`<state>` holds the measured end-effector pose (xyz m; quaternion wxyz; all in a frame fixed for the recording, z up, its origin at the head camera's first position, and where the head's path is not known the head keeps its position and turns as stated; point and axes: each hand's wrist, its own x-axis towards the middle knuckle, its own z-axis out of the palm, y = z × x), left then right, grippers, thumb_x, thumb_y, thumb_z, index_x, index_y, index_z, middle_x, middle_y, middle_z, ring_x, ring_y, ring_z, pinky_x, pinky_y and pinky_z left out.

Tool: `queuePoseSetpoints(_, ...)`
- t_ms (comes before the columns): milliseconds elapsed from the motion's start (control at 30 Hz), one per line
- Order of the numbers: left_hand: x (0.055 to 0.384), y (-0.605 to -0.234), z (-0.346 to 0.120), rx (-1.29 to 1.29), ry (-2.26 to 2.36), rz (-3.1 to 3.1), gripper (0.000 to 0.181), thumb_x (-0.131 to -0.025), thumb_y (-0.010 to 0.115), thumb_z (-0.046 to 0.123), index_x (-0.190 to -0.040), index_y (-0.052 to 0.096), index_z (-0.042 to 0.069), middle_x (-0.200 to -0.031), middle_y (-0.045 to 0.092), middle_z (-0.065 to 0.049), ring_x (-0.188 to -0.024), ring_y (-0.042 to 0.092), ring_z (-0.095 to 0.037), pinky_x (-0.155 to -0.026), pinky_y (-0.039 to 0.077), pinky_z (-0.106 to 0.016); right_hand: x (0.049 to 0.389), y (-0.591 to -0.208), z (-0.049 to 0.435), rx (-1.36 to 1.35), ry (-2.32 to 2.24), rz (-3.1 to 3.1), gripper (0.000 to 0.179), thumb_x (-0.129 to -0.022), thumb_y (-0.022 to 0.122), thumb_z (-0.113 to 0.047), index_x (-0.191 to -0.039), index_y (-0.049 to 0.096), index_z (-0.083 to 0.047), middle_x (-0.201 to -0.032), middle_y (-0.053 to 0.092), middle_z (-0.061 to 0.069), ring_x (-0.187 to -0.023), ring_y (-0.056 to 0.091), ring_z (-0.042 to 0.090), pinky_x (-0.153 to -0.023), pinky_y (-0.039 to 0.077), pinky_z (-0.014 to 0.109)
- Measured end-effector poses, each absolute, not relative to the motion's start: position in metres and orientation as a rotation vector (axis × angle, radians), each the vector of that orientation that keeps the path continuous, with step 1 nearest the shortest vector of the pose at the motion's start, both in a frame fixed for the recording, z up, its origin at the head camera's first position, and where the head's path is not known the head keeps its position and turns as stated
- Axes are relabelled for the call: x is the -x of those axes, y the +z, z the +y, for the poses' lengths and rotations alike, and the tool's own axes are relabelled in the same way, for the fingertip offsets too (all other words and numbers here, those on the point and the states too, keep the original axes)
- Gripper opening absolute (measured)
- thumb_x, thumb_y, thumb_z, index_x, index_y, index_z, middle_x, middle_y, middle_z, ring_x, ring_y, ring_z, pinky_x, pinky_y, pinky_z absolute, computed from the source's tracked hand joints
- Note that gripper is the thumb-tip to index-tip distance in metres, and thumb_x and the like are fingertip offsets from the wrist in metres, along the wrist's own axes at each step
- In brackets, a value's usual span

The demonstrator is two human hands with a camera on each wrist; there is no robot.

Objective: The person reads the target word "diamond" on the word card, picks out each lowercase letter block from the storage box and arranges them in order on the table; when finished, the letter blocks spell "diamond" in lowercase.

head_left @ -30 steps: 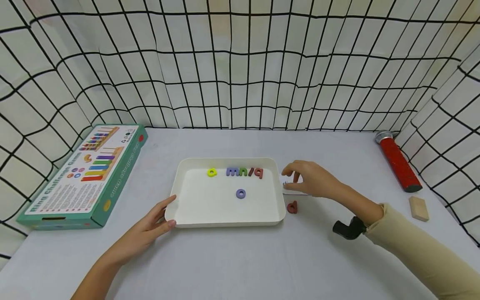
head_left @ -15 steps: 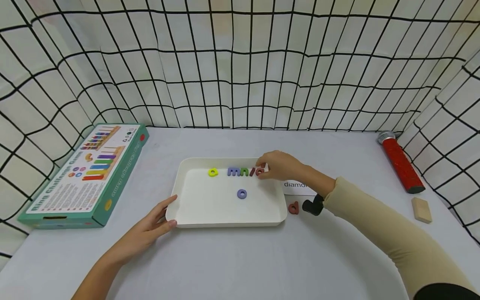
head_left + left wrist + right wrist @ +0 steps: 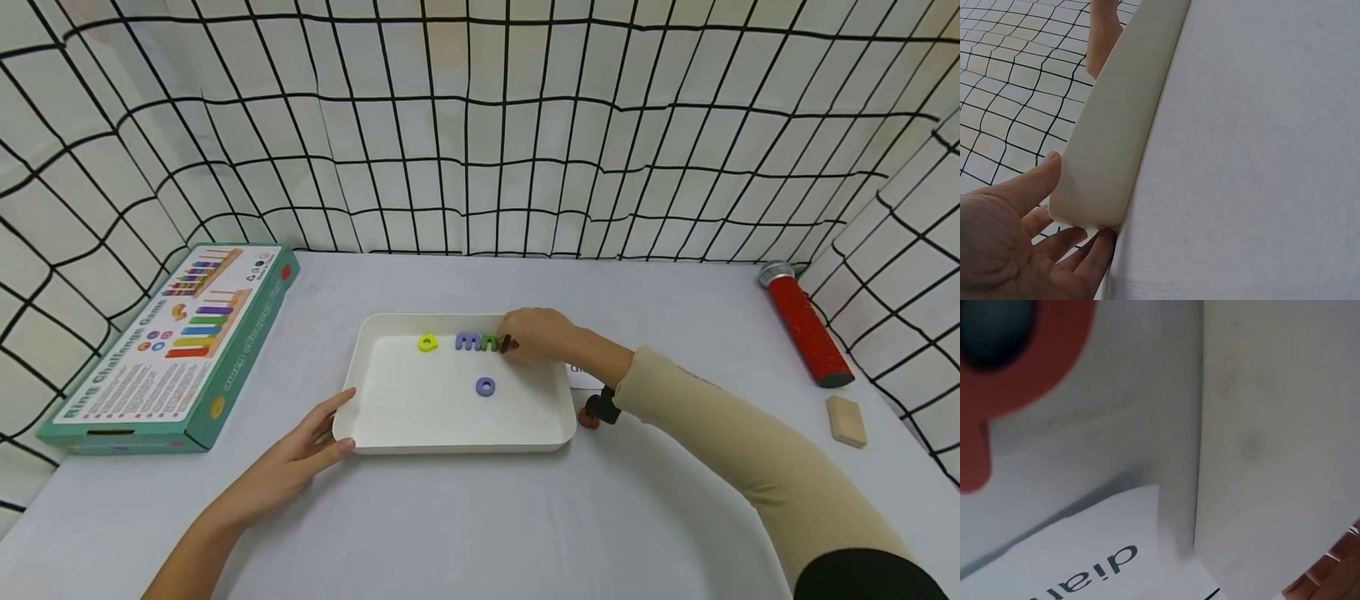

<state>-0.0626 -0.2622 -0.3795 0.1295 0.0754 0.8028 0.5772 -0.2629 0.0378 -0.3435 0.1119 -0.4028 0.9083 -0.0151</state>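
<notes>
A white tray point(image 3: 420, 421) lies on the table, its left front corner between my left hand's point(image 3: 303, 454) thumb and fingers. In the left wrist view the fingertips sit low against the tray's edge, the thumb higher up its side. At the tray's back right, my right hand point(image 3: 542, 335) pinches a small reddish-brown letter point(image 3: 507, 343) and covers the spot beside it. Just left stand a green letter n point(image 3: 489, 342) and a purple letter m point(image 3: 468, 341). A yellow letter point(image 3: 427, 342) lies farther left, and a purple letter o point(image 3: 485, 386) lies nearer the middle.
Right of the tray are a printed card point(image 3: 1085, 575), partly under my right wrist, and a red letter point(image 3: 1041, 375). A green game box point(image 3: 180, 342) lies at left. A red microphone point(image 3: 806, 329) and a wooden block point(image 3: 847, 421) lie at right. Black netting surrounds the table.
My right hand has moved left from the card into the tray, over the red letters, and now pinches the reddish-brown one. My left hand has stayed at the tray's corner.
</notes>
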Motion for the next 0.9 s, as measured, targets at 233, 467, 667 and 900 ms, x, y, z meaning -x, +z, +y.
queuePoseSetpoints(233,0.063,-0.378,-0.262,-0.221,1.682,2.33,0.064,-0.099,0.054,0.021,-0.151,0.018,0.011,-0.152,0.014,-0.024,-0.134,0.023,-0.045,-0.089,0.036,-0.012,0.263,-0.347,0.033,1.183,-0.096,2.671,0.024,-0.087,0.071,-0.02,-0.107,0.07,-0.007,-0.095,0.067,0.001,-0.078,0.057,0.013,-0.069,0.048,0.027)
queuePoseSetpoints(467,0.062,-0.377,-0.261,-0.201,1.661,2.34,0.064,-0.098,0.054,0.022,-0.151,0.019,0.011,-0.152,0.012,-0.024,-0.135,0.022,-0.046,-0.088,0.035,-0.012,0.26,-0.349,0.033,1.19,-0.11,2.69,0.024,-0.085,0.073,-0.022,-0.102,0.069,-0.006,-0.089,0.067,0.001,-0.075,0.057,0.012,-0.068,0.049,0.027)
queuePoseSetpoints(667,0.061,-0.378,-0.26,-0.199,1.661,2.339,0.064,-0.098,0.054,0.023,-0.151,0.019,0.011,-0.153,0.012,-0.024,-0.135,0.022,-0.046,-0.088,0.035,-0.012,0.258,-0.347,0.034,1.166,-0.118,2.684,0.024,-0.086,0.072,-0.021,-0.104,0.069,-0.005,-0.089,0.067,0.001,-0.077,0.057,0.014,-0.07,0.048,0.028)
queuePoseSetpoints(900,0.063,-0.379,-0.261,-0.231,1.672,2.354,0.064,-0.098,0.054,0.02,-0.151,0.019,0.01,-0.151,0.015,-0.025,-0.134,0.024,-0.046,-0.089,0.036,-0.012,0.25,-0.332,0.048,1.228,-0.228,2.69,0.023,-0.086,0.071,-0.015,-0.106,0.069,-0.004,-0.09,0.064,0.002,-0.079,0.055,0.014,-0.071,0.047,0.027)
